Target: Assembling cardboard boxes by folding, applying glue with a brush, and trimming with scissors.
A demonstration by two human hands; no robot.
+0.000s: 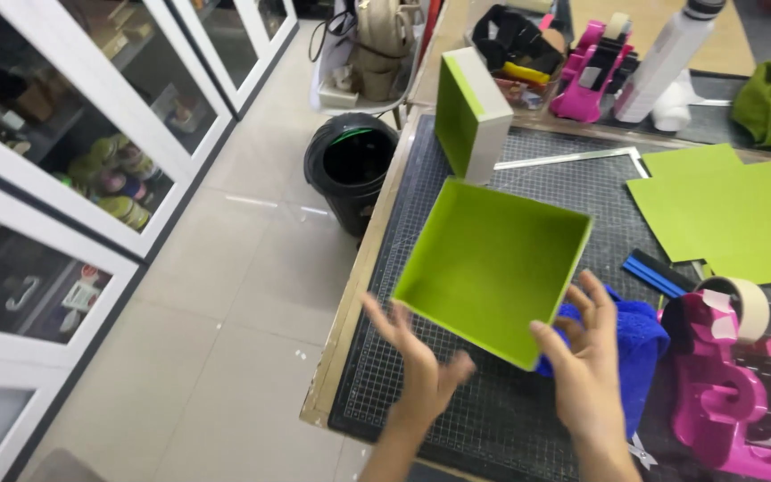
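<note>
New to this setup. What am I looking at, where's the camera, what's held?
One picture, from a camera worn on a person's head, looking down at their own bare hands; no machine here. The right hand grips the corner of an open green box, tilted above a gridded cutting mat. The left hand is open beside it, seemingly not touching. On the mat: a blue cloth, a pink tape dispenser, green card sheets and a second box on its side. A black bin stands on the floor.
</note>
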